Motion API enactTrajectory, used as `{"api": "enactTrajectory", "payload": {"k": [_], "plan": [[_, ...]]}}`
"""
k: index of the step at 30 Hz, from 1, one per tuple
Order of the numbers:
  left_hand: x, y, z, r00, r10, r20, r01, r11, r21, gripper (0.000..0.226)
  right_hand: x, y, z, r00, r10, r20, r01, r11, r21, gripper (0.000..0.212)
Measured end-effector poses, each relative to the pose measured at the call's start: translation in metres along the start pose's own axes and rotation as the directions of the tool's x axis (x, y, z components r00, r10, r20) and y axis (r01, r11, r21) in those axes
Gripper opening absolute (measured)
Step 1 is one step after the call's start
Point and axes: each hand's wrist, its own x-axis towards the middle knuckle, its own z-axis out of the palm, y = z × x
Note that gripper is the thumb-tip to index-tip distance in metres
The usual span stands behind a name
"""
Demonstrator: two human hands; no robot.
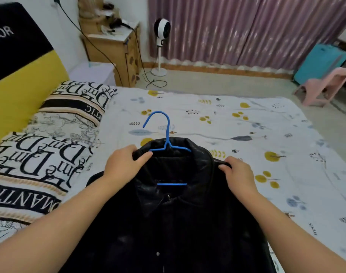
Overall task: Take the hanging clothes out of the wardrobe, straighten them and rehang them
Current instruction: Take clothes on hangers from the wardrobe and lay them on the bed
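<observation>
A black leather jacket [174, 219] lies front-up on the bed [247, 146], with its collar pointing away from me. A blue wire hanger [167, 134] sits inside the jacket. Its hook sticks out past the collar, and its lower bar shows in the neck opening. My left hand [126, 164] pinches the left side of the collar, thumb on top. My right hand [237, 172] grips the jacket's right shoulder edge, with its fingers curled round the leather. The zip is closed below the collar.
A folded quilt printed with black letters [49, 144] lies along the bed's left side, against a yellow and black headboard [20, 75]. Beyond the bed stand a wooden cabinet [113, 50], a white fan [161, 46], purple curtains [237, 30] and a pink chair [326, 85].
</observation>
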Motion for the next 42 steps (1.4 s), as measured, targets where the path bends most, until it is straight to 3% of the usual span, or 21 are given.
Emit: {"api": "enactTrajectory", "payload": {"k": [3, 6, 9, 13, 16, 19, 22, 24, 26, 30, 32, 35, 38, 42], "plan": [[0.022, -0.035, 0.052, 0.995, 0.031, 0.097, -0.026, 0.998, -0.054, 0.033, 0.030, 0.019, 0.048, 0.998, 0.048, 0.036, -0.047, 0.999, -0.013, 0.016], [0.025, -0.083, 0.111, 0.979, 0.028, 0.201, -0.046, 0.995, 0.086, 0.054, 0.052, 0.038, 0.098, 0.992, 0.088, 0.096, -0.082, 0.995, -0.064, 0.018], [0.017, -0.121, 0.164, 0.909, -0.122, 0.398, -0.025, 0.938, 0.346, 0.070, 0.075, 0.055, 0.144, 0.978, 0.112, 0.175, -0.081, 0.981, -0.175, 0.021], [0.018, -0.148, 0.223, 0.802, -0.185, 0.567, -0.076, 0.911, 0.404, 0.071, 0.103, 0.068, 0.194, 0.958, 0.134, 0.252, -0.036, 0.933, -0.359, 0.023], [0.027, -0.161, 0.257, 0.771, -0.222, 0.597, -0.068, 0.903, 0.425, 0.071, 0.097, 0.078, 0.230, 0.936, 0.159, 0.315, 0.033, 0.849, -0.527, 0.046], [0.031, -0.170, 0.283, 0.763, -0.259, 0.592, -0.040, 0.896, 0.443, 0.080, 0.065, 0.079, 0.266, 0.920, 0.161, 0.357, 0.049, 0.857, -0.513, 0.061], [0.034, -0.177, 0.296, 0.747, -0.280, 0.603, -0.025, 0.895, 0.446, 0.103, 0.036, 0.085, 0.289, 0.819, 0.241, 0.521, 0.036, 0.884, -0.466, 0.069], [0.038, -0.182, 0.301, 0.724, -0.301, 0.621, -0.011, 0.895, 0.446, 0.092, 0.035, 0.100, 0.298, 0.749, 0.295, 0.594, 0.013, 0.889, -0.458, 0.073], [0.044, -0.182, 0.299, 0.694, -0.307, 0.651, -0.017, 0.897, 0.441, 0.074, 0.049, 0.103, 0.296, 0.714, 0.296, 0.634, 0.011, 0.901, -0.433, 0.073], [0.059, -0.171, 0.284, 0.605, -0.326, 0.727, 0.017, 0.918, 0.397, 0.071, 0.067, 0.092, 0.270, 0.653, 0.280, 0.704, -0.021, 0.935, -0.353, 0.066], [0.063, -0.157, 0.268, 0.619, -0.321, 0.717, 0.045, 0.926, 0.375, 0.069, 0.064, 0.081, 0.248, 0.672, 0.270, 0.689, -0.023, 0.938, -0.345, 0.062], [0.058, -0.129, 0.236, 0.708, -0.273, 0.652, 0.045, 0.938, 0.344, 0.050, 0.048, 0.066, 0.212, 0.678, 0.234, 0.697, 0.029, 0.939, -0.343, 0.049], [0.045, -0.100, 0.205, 0.676, -0.190, 0.712, 0.066, 0.978, 0.198, 0.037, 0.029, 0.049, 0.169, 0.691, 0.167, 0.703, 0.057, 0.957, -0.284, 0.040], [0.022, -0.067, 0.155, 0.642, -0.113, 0.758, 0.017, 0.991, 0.133, 0.031, 0.006, 0.028, 0.114, 0.714, 0.129, 0.688, 0.067, 0.966, -0.250, 0.037]]}}
